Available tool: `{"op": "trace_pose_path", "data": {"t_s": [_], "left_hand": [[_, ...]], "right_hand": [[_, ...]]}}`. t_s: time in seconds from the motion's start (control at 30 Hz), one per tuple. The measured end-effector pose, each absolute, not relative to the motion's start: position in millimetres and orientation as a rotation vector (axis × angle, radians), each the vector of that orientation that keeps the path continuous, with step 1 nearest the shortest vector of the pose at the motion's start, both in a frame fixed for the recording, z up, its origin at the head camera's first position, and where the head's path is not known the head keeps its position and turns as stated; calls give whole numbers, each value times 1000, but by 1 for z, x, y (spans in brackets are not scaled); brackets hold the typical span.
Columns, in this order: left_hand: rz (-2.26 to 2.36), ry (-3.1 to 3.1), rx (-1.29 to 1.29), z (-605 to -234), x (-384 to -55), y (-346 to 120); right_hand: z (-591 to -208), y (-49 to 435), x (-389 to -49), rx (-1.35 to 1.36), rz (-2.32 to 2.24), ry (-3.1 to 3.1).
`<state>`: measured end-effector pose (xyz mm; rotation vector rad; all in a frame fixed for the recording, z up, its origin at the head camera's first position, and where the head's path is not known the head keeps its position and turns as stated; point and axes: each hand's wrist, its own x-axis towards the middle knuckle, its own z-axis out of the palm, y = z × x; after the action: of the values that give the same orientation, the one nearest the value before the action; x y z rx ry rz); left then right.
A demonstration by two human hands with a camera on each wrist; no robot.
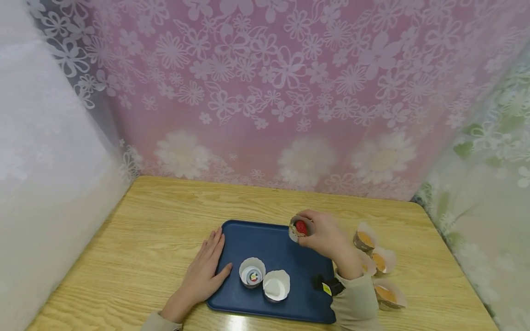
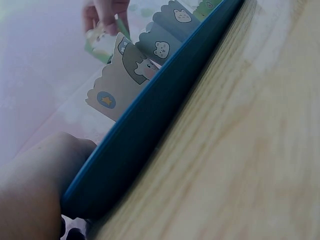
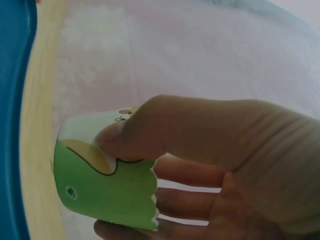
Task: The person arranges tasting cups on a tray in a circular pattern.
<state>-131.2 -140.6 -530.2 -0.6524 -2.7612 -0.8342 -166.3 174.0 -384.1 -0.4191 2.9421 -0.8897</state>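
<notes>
My right hand (image 1: 325, 235) grips green-and-white scalloped paper cup (image 3: 115, 192) by wall, likely sparing rounded red piece (image 1: 301, 227) inside, near one o'clock edge of dark-blue rectangular plastic tray (image 1: 256, 243). My left hand (image 1: 203, 269) lies straight-fingered at nine o'clock edge, probably steadying tray.

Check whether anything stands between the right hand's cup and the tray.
Nothing visible does. The right hand holds the green cup by the far right corner of the tray; the two standing cups are nearer the person and farther left.
</notes>
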Motion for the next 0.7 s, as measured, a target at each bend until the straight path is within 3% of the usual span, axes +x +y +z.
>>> {"op": "trace_pose_path", "data": {"t_s": [0.7], "left_hand": [[-824,-2712,-670,-532,-131,-143]], "right_hand": [[-418,81,-146,-543,-942,2910]]}}
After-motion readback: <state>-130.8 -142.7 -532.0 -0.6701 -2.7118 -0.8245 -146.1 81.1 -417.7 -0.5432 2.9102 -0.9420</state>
